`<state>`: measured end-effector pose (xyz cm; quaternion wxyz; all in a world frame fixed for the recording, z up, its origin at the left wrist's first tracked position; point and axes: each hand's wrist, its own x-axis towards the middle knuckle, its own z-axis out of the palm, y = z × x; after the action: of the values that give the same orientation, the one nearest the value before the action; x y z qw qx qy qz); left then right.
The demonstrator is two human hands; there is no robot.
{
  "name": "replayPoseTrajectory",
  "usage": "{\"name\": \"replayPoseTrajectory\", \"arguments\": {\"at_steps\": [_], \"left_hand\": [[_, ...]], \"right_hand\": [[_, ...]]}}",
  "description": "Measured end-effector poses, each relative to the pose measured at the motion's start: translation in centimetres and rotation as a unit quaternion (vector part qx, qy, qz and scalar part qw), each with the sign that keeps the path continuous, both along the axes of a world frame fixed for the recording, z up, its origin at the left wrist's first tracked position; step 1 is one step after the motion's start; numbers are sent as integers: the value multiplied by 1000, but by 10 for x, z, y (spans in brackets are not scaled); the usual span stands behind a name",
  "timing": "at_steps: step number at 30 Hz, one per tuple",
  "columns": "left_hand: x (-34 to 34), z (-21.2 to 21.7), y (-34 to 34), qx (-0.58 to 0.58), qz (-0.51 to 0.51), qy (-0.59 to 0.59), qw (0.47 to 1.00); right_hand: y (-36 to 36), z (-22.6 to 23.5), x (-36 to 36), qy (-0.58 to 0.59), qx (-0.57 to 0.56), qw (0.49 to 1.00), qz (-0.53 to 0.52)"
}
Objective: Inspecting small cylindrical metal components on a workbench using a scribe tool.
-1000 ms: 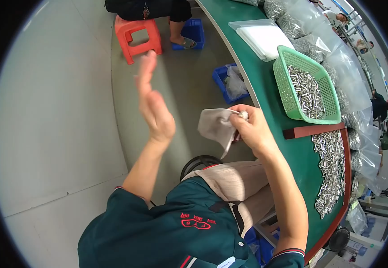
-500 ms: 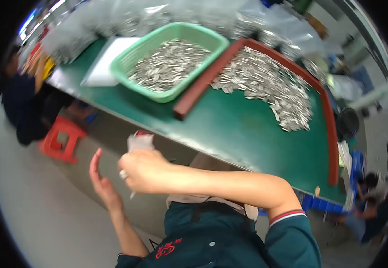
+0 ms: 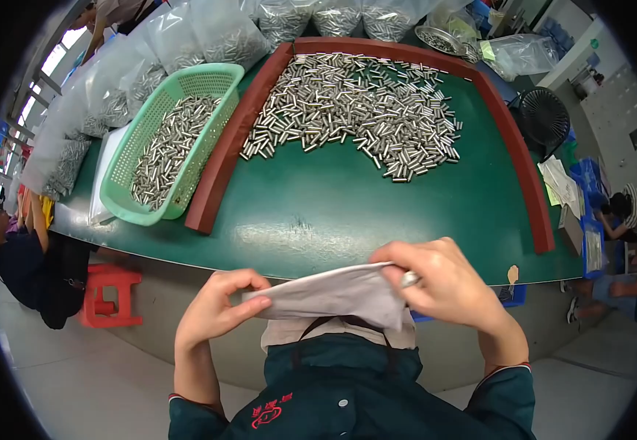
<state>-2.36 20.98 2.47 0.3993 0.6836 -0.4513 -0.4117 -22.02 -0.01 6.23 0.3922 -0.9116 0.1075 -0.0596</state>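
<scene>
Left fingers (image 3: 245, 309), right fingers (image 3: 404, 254) closed, pinching grey cloth (image 3: 333, 295), opposite ends.

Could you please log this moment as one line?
left hand: holds grey cloth | right hand: holds cloth's other end | on table: metal pins, green basket
</scene>
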Motion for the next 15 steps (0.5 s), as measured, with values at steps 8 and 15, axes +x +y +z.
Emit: {"name": "replayPoseTrajectory", "arguments": {"at_steps": [8,15], "left_hand": [[-17,2,-111,-34,10,-435,900],[-21,-3,-133,-154,-52,-415,895]], "right_hand": [[-69,-33,-31,26,-142,974,-176],[-72,-56,-38,-7,-171,958,-228]]}}
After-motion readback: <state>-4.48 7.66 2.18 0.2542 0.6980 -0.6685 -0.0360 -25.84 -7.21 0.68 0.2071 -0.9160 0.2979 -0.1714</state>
